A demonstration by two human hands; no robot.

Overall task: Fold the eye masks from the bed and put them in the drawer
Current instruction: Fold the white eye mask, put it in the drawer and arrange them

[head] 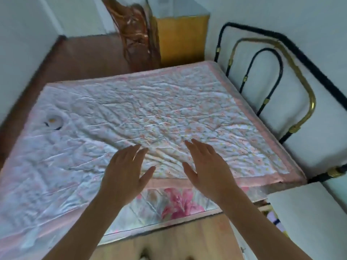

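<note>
Left hand [124, 171]: I see it spread wide, holding nothing, over the bed's [187, 117] near edge.
Right hand [208, 166]: equally splayed, bare.
Eye mask [54, 121]: white, near the bed's left edge.
Advice: I'd reach left, pinch both ends, fold evenly.

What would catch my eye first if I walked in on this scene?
Two bare hands, the left hand and the right hand, spread open and empty over the near edge of a bed with a crumpled pink floral quilt. Far left on the quilt lies a small white eye mask, and a black and brass headboard stands on the right.
</note>
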